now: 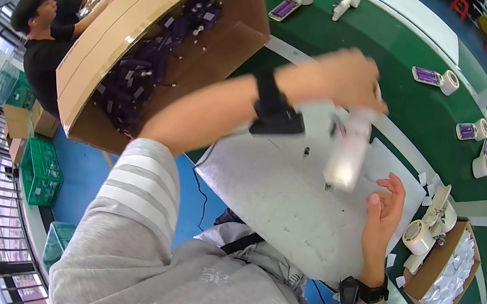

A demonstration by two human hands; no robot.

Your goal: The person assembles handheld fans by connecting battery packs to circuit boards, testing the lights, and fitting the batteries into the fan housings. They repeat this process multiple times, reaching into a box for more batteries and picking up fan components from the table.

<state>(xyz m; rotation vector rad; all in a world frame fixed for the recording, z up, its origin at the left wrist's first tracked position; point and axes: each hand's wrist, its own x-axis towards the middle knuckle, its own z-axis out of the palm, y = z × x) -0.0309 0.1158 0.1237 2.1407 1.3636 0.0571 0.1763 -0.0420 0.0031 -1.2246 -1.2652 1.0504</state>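
My left hand (349, 79), arm stretched across the worktop, is closed round the upper end of a white plastic device (347, 156). The device hangs down over a pale grey mat (263, 187) and is smeared by motion, so its details cannot be made out. Just right of its lower end, my right hand (385, 208) is empty, with fingers apart and slightly curled. A small dark part (306, 152) lies on the mat to the left of the device.
A large cardboard box (242, 45) holding purple battery packs (140, 73) stands at left. White round-headed units (448, 83) with purple packs sit on the green conveyor (397, 42). White units (419, 236) and a carton (426, 292) of silvery packets are at right. A co-worker (48, 48) is at far left.
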